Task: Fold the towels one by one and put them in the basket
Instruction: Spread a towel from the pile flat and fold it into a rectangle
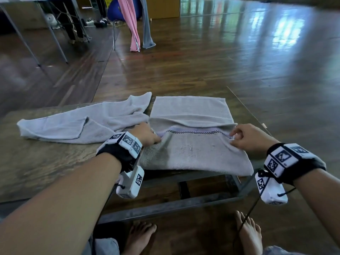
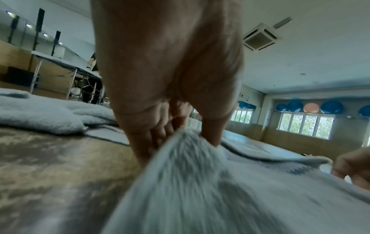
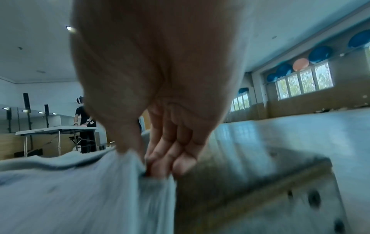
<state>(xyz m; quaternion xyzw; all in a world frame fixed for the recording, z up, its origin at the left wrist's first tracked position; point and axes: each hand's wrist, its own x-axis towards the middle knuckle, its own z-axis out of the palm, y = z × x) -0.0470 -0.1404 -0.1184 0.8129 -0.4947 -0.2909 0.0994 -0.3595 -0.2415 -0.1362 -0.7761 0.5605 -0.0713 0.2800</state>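
A pale grey towel lies partly folded on the wooden table, its near part hanging a little over the front edge. My left hand pinches its left corner by the checkered border, and the same grip shows in the left wrist view, left hand on towel. My right hand pinches the right corner; in the right wrist view the right hand holds the towel between thumb and fingers. A second, crumpled grey towel lies to the left. No basket is in view.
The table's right edge runs close to the towel, with wooden floor beyond. A pink cloth and a grey one hang at the back. Folding tables stand far left. My bare feet are below the table.
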